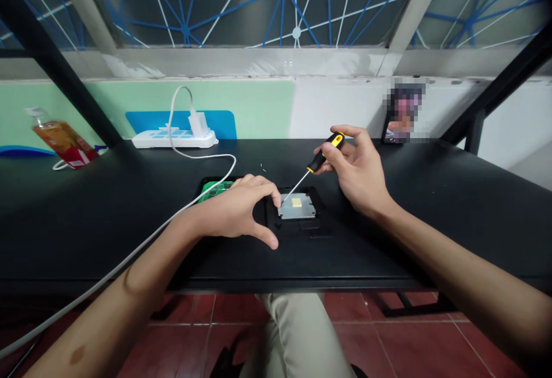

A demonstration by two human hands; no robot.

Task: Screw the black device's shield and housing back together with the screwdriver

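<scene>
In my right hand [356, 165] is a screwdriver [326, 152] with a black and yellow handle, held by thumb and fingers. Its thin shaft slants down to the left, and the tip meets the upper left corner of a silver metal plate [304, 208]. A small cream-coloured pad [296, 202] sits on the plate, which lies in a black casing [319, 194]. My left hand [241, 208] is open, thumb and fingers spread, with fingertips at the plate's left edge. Partly covered by that hand, a green circuit board [211, 189] lies to the left.
A white cable [172, 217] runs across the table [107, 217] from a charger [199, 124] in a white power strip [175, 138]. A drink bottle [64, 139] stands at the back left, a phone-like screen [403, 114] at the back right. Tiny light bits [263, 168] lie behind the casing.
</scene>
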